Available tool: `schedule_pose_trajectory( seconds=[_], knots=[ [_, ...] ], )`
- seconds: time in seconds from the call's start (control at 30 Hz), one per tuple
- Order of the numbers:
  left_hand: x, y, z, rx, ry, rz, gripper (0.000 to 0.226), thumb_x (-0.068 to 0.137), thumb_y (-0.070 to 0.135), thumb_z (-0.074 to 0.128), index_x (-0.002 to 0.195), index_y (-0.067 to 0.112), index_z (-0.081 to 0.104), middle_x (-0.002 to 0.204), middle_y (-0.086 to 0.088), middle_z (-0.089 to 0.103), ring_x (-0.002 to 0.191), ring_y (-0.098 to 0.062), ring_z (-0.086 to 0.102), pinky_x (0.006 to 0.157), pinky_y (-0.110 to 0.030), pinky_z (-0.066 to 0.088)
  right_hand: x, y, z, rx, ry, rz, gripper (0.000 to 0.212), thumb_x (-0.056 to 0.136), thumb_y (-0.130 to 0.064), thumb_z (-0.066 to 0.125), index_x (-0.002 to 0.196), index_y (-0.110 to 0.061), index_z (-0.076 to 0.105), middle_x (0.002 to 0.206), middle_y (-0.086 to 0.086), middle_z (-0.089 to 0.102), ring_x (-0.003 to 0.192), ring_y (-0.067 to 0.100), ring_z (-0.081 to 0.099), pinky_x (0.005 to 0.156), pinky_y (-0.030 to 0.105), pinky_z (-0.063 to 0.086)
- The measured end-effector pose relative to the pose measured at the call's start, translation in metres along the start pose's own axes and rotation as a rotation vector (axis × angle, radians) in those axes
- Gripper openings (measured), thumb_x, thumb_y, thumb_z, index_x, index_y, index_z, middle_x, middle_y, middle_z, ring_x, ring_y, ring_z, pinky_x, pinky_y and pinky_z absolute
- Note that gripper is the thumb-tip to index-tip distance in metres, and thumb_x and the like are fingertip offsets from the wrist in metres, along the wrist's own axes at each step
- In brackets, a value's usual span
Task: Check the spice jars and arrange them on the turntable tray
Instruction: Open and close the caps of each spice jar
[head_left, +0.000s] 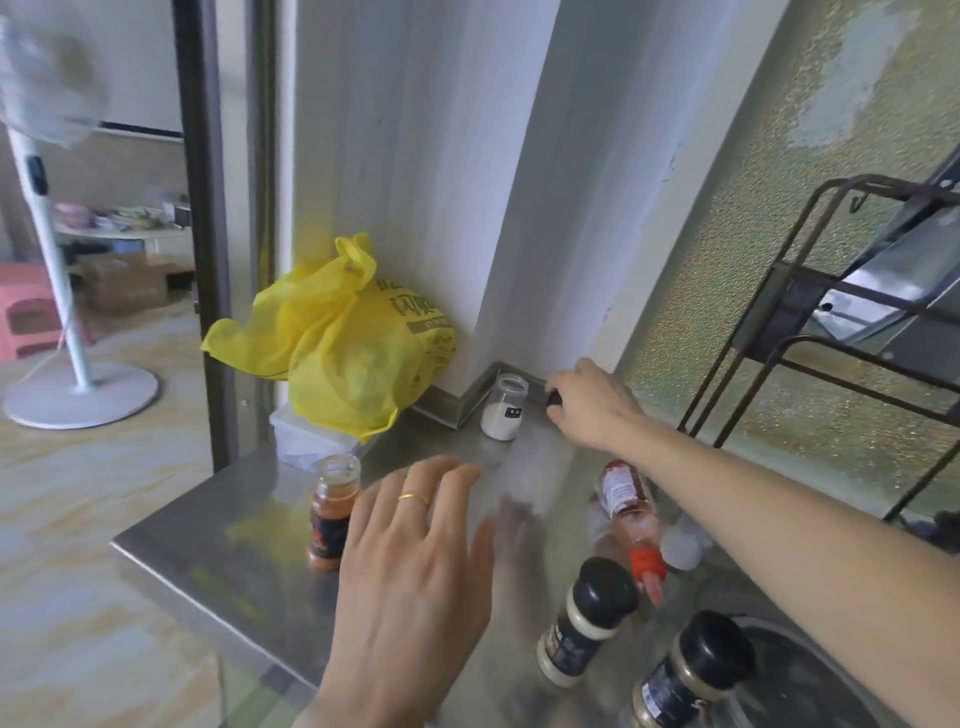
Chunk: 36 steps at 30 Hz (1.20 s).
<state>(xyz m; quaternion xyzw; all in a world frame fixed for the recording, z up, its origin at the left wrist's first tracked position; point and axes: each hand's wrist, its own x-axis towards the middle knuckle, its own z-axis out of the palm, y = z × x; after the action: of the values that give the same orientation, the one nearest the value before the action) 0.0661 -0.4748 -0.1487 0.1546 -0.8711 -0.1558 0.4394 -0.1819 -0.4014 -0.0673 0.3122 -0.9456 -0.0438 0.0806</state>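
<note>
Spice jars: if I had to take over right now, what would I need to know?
Right hand: closed around a small dark thing by the wall.
Left hand: open, empty, above the counter.
Jars: white-powder jar in the corner, orange spice jar at left, red-capped bottle lying down, two black-capped grinders in front.
Done: nothing arranged; no turntable tray clearly visible.
Left: check and arrange them all.
</note>
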Motion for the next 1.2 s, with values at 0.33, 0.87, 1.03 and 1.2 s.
schedule_pose_trajectory(
  seconds=[0.33,0.87,1.03,1.2],
  knots=[
    [0.003,-0.039,-0.040,0.107,-0.167,-0.316,0.071,0.081,0.023,0.076,0.145,0.027,0.044,0.149,-0.012,0.042,0.110,-0.038,0.064,0.070,-0.042,0.055,-0.091,-0.074,-0.070,0.478,0.132,-0.285,0.032,0.074,-0.031,0.084,0.095,-0.028,0.059,0.097,-0.002,0.066,0.085,0.021,0.065,0.081,0.036,0.055],
    [-0.005,0.087,-0.073,-0.491,-0.076,-0.274,0.042,0.068,0.026,0.088,0.098,0.037,0.061,0.096,0.016,0.069,0.085,-0.005,0.068,0.079,-0.031,0.056,-0.208,0.007,-0.136,0.897,-0.011,-0.322,0.042,0.080,0.008,0.079,0.115,-0.015,0.077,0.105,-0.001,0.078,0.093,0.008,0.075,0.084,0.013,0.056],
    [-0.023,0.153,-0.069,-0.735,-0.155,-0.251,0.041,0.068,0.019,0.091,0.096,0.036,0.066,0.087,0.025,0.074,0.081,0.004,0.069,0.070,-0.005,0.049,-0.259,0.065,-0.155,0.743,-0.052,-0.276,0.043,0.079,0.000,0.084,0.113,-0.024,0.077,0.109,-0.004,0.079,0.101,0.012,0.075,0.094,0.026,0.060],
    [-0.046,0.201,-0.056,-1.077,-0.389,-0.381,0.038,0.071,0.008,0.091,0.102,0.020,0.072,0.090,0.006,0.081,0.082,-0.009,0.077,0.072,-0.022,0.060,-0.312,0.116,-0.164,0.691,-0.139,-0.135,0.029,0.085,-0.018,0.084,0.111,-0.027,0.075,0.107,0.000,0.077,0.089,0.010,0.077,0.083,0.024,0.062]
  ],
)
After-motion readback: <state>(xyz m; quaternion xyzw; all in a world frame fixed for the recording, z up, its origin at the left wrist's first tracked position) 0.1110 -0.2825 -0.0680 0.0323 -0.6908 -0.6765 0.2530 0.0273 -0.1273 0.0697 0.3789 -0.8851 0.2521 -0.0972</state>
